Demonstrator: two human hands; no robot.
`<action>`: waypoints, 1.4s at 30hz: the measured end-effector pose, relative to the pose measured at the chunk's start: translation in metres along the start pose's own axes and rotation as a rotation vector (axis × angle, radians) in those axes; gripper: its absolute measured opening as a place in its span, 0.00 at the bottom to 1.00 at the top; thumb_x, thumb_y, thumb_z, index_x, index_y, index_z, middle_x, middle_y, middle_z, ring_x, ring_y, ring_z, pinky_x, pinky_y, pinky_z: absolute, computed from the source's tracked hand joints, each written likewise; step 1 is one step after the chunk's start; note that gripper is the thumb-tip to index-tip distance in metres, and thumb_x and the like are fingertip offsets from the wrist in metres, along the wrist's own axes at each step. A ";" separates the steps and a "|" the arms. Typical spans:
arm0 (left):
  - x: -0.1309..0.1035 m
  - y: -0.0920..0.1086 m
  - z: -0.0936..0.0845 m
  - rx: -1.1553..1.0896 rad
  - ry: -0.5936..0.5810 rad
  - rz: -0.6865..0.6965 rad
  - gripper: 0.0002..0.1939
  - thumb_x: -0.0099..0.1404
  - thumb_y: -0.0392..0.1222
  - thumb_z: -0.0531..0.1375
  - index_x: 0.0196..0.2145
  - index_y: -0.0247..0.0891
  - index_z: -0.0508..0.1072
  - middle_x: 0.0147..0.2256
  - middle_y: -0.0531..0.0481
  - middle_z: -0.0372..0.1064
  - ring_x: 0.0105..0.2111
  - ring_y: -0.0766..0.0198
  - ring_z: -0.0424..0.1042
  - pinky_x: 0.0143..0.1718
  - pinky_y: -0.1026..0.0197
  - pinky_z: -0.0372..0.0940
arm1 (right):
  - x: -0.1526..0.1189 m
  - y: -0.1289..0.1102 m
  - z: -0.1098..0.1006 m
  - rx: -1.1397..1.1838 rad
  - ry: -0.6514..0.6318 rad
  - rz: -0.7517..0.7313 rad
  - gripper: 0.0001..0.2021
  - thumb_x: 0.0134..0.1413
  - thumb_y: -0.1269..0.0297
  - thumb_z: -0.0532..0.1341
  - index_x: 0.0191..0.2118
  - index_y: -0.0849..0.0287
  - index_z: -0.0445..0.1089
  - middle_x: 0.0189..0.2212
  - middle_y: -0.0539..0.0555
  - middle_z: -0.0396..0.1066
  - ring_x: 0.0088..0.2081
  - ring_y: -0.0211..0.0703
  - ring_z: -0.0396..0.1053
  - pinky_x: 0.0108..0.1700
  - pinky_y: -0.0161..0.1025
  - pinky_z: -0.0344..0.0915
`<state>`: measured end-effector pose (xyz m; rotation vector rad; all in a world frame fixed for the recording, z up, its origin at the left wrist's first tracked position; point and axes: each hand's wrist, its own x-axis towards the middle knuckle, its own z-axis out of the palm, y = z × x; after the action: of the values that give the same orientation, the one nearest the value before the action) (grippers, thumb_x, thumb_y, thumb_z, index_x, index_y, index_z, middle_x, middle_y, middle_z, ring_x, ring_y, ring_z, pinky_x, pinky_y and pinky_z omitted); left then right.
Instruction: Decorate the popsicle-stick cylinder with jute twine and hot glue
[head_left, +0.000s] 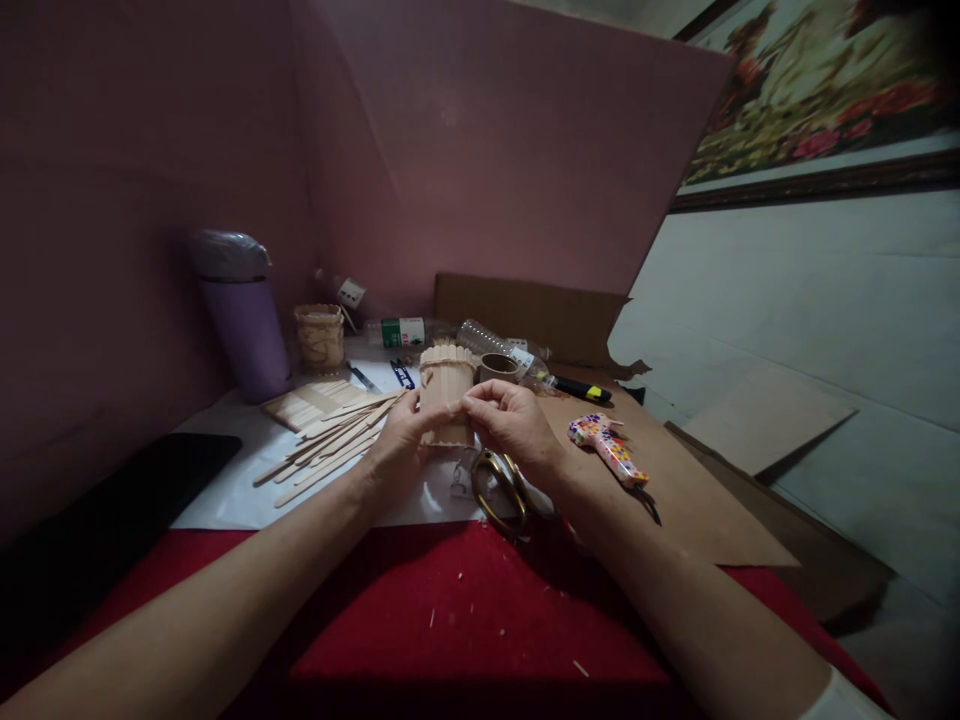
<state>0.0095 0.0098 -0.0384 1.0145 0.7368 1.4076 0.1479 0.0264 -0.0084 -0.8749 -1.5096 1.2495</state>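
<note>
The left hand [396, 440] grasps the upright cup [442, 400], which lies at its 2 o'clock. The right hand [517, 425] touches the cup's opposite side, cup at 10 o'clock, fingertips pinched; I cannot tell whether anything is between them.

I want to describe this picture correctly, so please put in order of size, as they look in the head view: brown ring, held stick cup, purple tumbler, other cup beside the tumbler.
1. Purple tumbler
2. Held stick cup, partly covered by fingers
3. Other cup
4. Brown ring, partly hidden
</note>
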 end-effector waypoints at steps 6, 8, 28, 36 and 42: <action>-0.001 0.002 0.003 -0.002 0.014 -0.009 0.21 0.53 0.41 0.67 0.44 0.36 0.70 0.40 0.42 0.72 0.34 0.56 0.74 0.31 0.54 0.72 | 0.000 0.002 0.000 -0.007 0.004 -0.010 0.10 0.42 0.59 0.64 0.27 0.58 0.64 0.13 0.40 0.58 0.14 0.28 0.51 0.18 0.30 0.46; -0.002 0.003 0.004 -0.010 0.014 -0.012 0.21 0.53 0.41 0.67 0.44 0.36 0.70 0.39 0.43 0.72 0.34 0.57 0.73 0.31 0.55 0.72 | 0.000 0.001 0.000 -0.008 0.006 -0.010 0.10 0.42 0.59 0.64 0.26 0.58 0.64 0.12 0.41 0.58 0.14 0.28 0.51 0.17 0.30 0.46; -0.006 0.008 0.008 -0.061 -0.019 -0.018 0.17 0.54 0.41 0.65 0.42 0.38 0.70 0.37 0.46 0.71 0.32 0.59 0.72 0.30 0.56 0.70 | -0.002 -0.001 -0.001 -0.012 0.010 -0.047 0.10 0.45 0.60 0.65 0.27 0.59 0.65 0.14 0.42 0.60 0.16 0.29 0.53 0.18 0.30 0.47; -0.004 0.006 0.007 -0.062 -0.007 -0.017 0.18 0.54 0.39 0.66 0.43 0.37 0.69 0.36 0.46 0.71 0.30 0.60 0.72 0.30 0.56 0.71 | -0.001 -0.001 -0.001 -0.009 0.008 -0.065 0.09 0.44 0.60 0.64 0.27 0.59 0.65 0.14 0.41 0.60 0.15 0.28 0.53 0.18 0.30 0.48; -0.004 0.006 0.007 -0.048 0.002 -0.025 0.19 0.52 0.39 0.66 0.43 0.36 0.69 0.36 0.44 0.70 0.30 0.59 0.72 0.29 0.56 0.71 | 0.000 0.000 -0.002 -0.054 0.013 -0.094 0.09 0.45 0.60 0.63 0.27 0.59 0.65 0.14 0.41 0.60 0.15 0.29 0.53 0.18 0.30 0.49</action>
<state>0.0129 0.0045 -0.0305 0.9641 0.7114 1.3986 0.1500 0.0272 -0.0087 -0.8358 -1.5620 1.1379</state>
